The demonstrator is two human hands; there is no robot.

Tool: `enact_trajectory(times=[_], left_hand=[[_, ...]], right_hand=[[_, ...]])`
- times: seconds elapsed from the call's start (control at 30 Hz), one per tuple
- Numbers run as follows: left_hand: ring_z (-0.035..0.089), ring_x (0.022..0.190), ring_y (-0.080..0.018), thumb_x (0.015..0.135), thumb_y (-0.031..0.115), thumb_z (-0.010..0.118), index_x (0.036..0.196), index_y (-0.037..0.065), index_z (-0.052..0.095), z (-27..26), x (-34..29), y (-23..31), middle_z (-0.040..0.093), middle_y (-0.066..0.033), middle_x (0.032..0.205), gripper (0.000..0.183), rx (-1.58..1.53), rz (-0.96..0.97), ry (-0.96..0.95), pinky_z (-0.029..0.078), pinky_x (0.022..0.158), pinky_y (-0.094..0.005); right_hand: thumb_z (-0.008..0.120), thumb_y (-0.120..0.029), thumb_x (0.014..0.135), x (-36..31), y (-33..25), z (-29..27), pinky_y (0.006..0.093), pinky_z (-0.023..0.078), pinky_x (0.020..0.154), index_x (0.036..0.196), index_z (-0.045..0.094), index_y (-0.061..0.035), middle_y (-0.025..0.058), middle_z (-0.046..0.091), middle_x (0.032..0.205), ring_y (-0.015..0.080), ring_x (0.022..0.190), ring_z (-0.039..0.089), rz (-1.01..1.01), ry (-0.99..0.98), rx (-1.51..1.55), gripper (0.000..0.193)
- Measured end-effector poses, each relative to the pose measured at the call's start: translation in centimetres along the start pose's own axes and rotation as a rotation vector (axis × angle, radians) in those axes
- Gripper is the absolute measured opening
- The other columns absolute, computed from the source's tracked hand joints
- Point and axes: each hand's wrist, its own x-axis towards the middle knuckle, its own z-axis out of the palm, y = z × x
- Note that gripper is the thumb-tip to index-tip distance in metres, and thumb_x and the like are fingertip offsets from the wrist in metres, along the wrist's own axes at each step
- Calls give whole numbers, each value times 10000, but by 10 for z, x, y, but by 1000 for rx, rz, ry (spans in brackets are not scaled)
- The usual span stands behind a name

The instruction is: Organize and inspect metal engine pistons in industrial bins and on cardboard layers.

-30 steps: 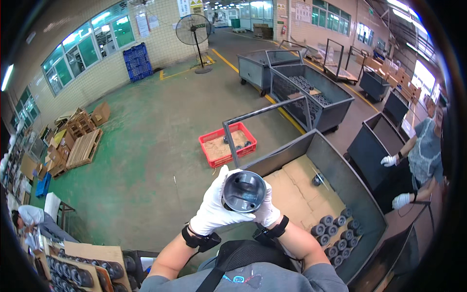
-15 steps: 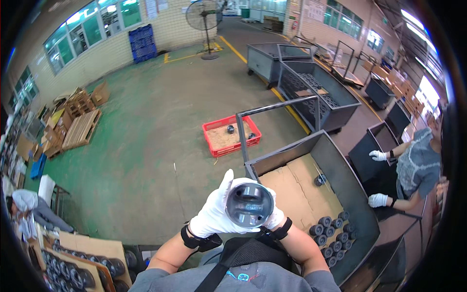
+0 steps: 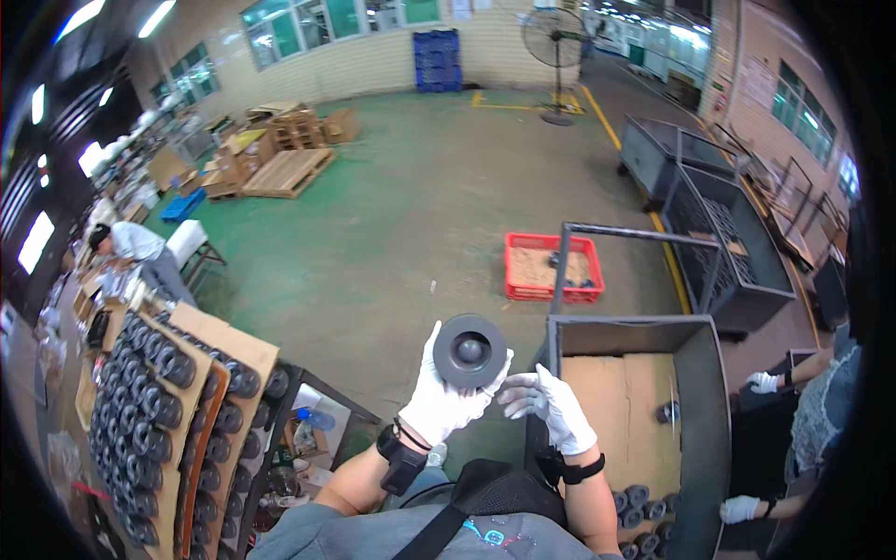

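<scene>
A dark grey, round metal part (image 3: 450, 362) rests in my white-gloved left hand (image 3: 435, 403), whose fingers wrap it from below and the side. Its upward face has a wide rim and a sunken centre with a rounded knob. Just to the right, my gloved right hand (image 3: 560, 411) is off the part, fingers stretched out and apart, holding nothing. Beside that hand stands a dark metal bin (image 3: 635, 324) lined with cardboard (image 3: 593, 401). Several similar round parts (image 3: 637, 511) sit at its near end, and a single part (image 3: 666, 412) lies farther up.
Left of me, a rack of tilted boards (image 3: 191, 327) carries many round parts. Ahead lies a red crate (image 3: 554, 293) with a few parts. A co-worker's gloved hand (image 3: 740, 509) shows at the right. Metal carts (image 3: 747, 271) stand beyond the bin; another person (image 3: 140, 245) bends at the left.
My view has swung left, bringing the rack further in. The part was held in both hands with its hollow, holed side showing; now another face shows and my right hand has let go.
</scene>
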Motion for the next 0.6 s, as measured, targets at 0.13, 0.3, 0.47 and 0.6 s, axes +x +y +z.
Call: enact_trajectory(times=[0.13, 0.3, 0.47, 0.6], left_hand=[[481, 1282, -300, 972, 392, 485, 1363, 136, 500, -11, -26, 8, 476, -126, 1425, 468, 853, 486, -152, 374, 1103, -546], [403, 1360, -227, 970, 557, 453, 1422, 112, 433, -20, -63, -9, 411, -118, 1496, 635, -17, 90, -301, 353, 1130, -427], [526, 1257, -348, 912, 296, 510, 1383, 156, 511, -4, -85, -28, 540, -122, 1379, 492, -57, 80, -215, 358, 1058, -660], [566, 1164, -335, 956, 571, 501, 1320, 119, 512, 3, -93, -29, 556, -141, 1310, 580, 1126, 777, -137, 465, 1044, -507]], right_hand=[[477, -370, 1023, 7, 4, 19, 301, 543, 777, 1222, 581, 58, 141, 691, 1015, 196, 851, 679, -50, -12, 50, 483], [552, -271, 1001, 22, 6, 47, 291, 527, 817, 1282, 579, 31, 92, 672, 1116, 140, 910, 647, -161, -47, -80, 413], [551, -266, 1004, 27, -2, 70, 300, 516, 849, 1295, 571, 24, 105, 669, 1142, 154, 939, 646, -160, -105, -215, 412], [584, -228, 985, 24, -12, 85, 295, 508, 869, 1298, 568, 18, 104, 673, 1139, 150, 962, 645, -158, -106, -302, 398]])
